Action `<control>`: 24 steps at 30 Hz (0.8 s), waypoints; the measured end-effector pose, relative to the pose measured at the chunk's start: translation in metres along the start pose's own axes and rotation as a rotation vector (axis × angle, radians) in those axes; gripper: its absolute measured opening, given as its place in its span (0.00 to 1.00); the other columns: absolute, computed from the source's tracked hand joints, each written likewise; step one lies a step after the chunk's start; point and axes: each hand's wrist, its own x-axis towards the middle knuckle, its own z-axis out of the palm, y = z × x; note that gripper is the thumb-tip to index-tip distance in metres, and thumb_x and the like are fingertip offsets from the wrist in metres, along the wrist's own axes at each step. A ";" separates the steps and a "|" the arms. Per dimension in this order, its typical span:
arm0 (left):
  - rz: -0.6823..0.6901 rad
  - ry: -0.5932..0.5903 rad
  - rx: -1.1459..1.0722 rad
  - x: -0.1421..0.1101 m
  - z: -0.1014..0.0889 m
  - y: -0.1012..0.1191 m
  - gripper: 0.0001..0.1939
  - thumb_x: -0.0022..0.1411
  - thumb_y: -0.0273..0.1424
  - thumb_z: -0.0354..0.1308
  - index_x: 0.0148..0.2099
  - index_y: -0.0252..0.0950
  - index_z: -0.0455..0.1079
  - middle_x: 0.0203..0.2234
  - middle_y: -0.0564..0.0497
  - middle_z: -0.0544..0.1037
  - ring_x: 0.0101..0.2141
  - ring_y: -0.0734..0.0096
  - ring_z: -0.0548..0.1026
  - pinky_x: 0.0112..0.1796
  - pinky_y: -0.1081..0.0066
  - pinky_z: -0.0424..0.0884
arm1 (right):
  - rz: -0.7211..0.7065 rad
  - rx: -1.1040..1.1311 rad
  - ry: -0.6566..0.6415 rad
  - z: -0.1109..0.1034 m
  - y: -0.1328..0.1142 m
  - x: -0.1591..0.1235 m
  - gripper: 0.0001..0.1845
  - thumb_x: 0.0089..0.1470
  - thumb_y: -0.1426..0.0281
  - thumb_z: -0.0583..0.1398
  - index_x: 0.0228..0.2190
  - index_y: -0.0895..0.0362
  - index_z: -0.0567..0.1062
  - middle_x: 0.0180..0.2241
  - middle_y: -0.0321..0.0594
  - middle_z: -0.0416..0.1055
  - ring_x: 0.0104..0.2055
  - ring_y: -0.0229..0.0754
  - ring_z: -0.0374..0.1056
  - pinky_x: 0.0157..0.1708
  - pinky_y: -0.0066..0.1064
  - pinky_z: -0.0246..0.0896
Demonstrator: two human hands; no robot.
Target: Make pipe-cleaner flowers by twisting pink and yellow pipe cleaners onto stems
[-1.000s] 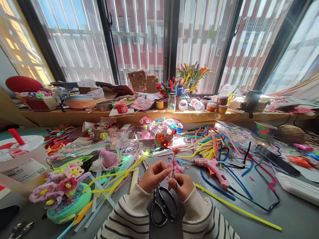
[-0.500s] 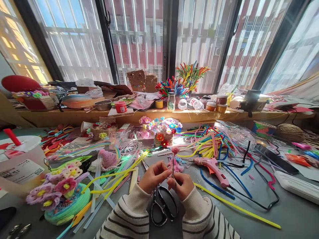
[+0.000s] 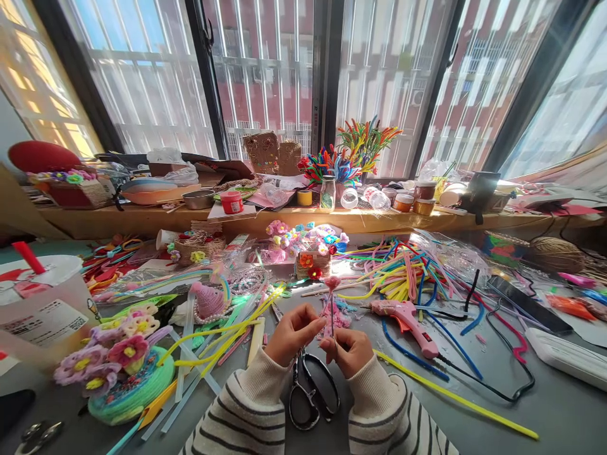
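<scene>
Between both hands a small fuzzy pink flower (image 3: pixel 332 284) stands upright on a thin stem. My right hand (image 3: pixel 349 349) is closed, thumb and fingers pinching the lower end of that stem. Closed in a pinch as well, my left hand (image 3: pixel 294 335) is just left of the stem, and a thin strand from the flower appears to run to its fingertips. Under the hands lie black-handled scissors (image 3: pixel 310 392), their blades partly hidden. Pink fuzzy scraps (image 3: pixel 337 316) sit behind the flower.
To the right lies a pink glue gun (image 3: pixel 405 323) with a black cord. A yellow pipe cleaner (image 3: pixel 458 395) crosses the right side. On the left stand a decorated green round piece with fuzzy flowers (image 3: pixel 130 385) and a drink cup (image 3: pixel 47 309). A flower-filled box (image 3: pixel 313 260) stands behind.
My fingertips have moved slightly apart, and more of the stem shows between them. The pink flower stays upright in nearly the same place. The whole view has shifted a little.
</scene>
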 end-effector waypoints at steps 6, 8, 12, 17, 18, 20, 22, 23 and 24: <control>-0.004 -0.025 0.007 0.000 0.001 0.001 0.16 0.41 0.35 0.59 0.20 0.33 0.55 0.13 0.61 0.57 0.14 0.86 0.53 0.16 0.78 0.47 | -0.024 0.006 -0.014 0.003 0.001 -0.001 0.34 0.38 0.43 0.44 0.08 0.60 0.65 0.10 0.32 0.51 0.15 0.31 0.46 0.15 0.25 0.38; -0.008 -0.044 0.010 -0.001 0.002 0.002 0.16 0.40 0.36 0.59 0.20 0.33 0.55 0.13 0.61 0.58 0.15 0.85 0.53 0.17 0.78 0.47 | -0.011 -0.005 -0.002 0.002 0.001 0.000 0.33 0.38 0.43 0.45 0.08 0.60 0.64 0.10 0.32 0.51 0.15 0.31 0.46 0.16 0.25 0.38; -0.008 -0.062 0.016 -0.003 0.002 0.003 0.17 0.40 0.37 0.59 0.19 0.33 0.55 0.13 0.60 0.58 0.15 0.85 0.53 0.17 0.78 0.47 | 0.026 -0.008 0.002 -0.001 0.000 0.001 0.31 0.38 0.45 0.48 0.07 0.59 0.61 0.09 0.33 0.54 0.14 0.31 0.47 0.15 0.24 0.41; 0.000 -0.025 0.032 -0.002 0.001 0.003 0.17 0.39 0.37 0.59 0.19 0.33 0.55 0.13 0.60 0.57 0.15 0.85 0.53 0.17 0.78 0.47 | 0.039 0.006 0.009 0.000 0.001 0.002 0.28 0.38 0.48 0.51 0.06 0.58 0.59 0.08 0.33 0.57 0.13 0.31 0.49 0.15 0.24 0.44; -0.005 -0.023 0.034 -0.002 0.001 0.003 0.17 0.39 0.38 0.59 0.19 0.33 0.55 0.13 0.60 0.57 0.15 0.85 0.53 0.17 0.78 0.47 | 0.037 0.005 0.013 0.000 0.002 0.002 0.28 0.38 0.49 0.52 0.06 0.58 0.58 0.08 0.33 0.56 0.13 0.31 0.48 0.15 0.24 0.43; -0.012 -0.025 0.036 -0.002 0.002 0.004 0.17 0.40 0.38 0.59 0.19 0.33 0.54 0.12 0.61 0.57 0.14 0.86 0.52 0.17 0.78 0.46 | 0.029 -0.001 0.022 0.001 0.003 0.002 0.28 0.39 0.49 0.51 0.06 0.58 0.58 0.08 0.32 0.55 0.13 0.30 0.47 0.15 0.24 0.42; -0.009 -0.030 0.038 -0.002 0.002 0.004 0.17 0.40 0.38 0.59 0.19 0.33 0.54 0.12 0.61 0.57 0.15 0.85 0.52 0.17 0.78 0.46 | 0.016 -0.004 0.029 0.002 0.004 0.002 0.28 0.39 0.48 0.51 0.06 0.58 0.58 0.08 0.32 0.53 0.14 0.30 0.45 0.15 0.24 0.40; -0.006 -0.036 0.039 -0.002 0.002 0.004 0.17 0.40 0.38 0.59 0.19 0.33 0.54 0.13 0.60 0.57 0.15 0.85 0.52 0.17 0.78 0.46 | 0.009 -0.001 0.029 0.002 0.003 0.001 0.29 0.39 0.48 0.51 0.06 0.59 0.59 0.08 0.31 0.52 0.14 0.30 0.45 0.14 0.24 0.40; -0.002 -0.043 0.037 -0.002 0.002 0.004 0.17 0.40 0.37 0.59 0.19 0.33 0.54 0.13 0.60 0.57 0.15 0.85 0.53 0.17 0.78 0.47 | 0.003 0.003 0.029 0.002 0.003 0.001 0.29 0.39 0.48 0.51 0.06 0.59 0.60 0.08 0.31 0.51 0.14 0.30 0.45 0.14 0.24 0.39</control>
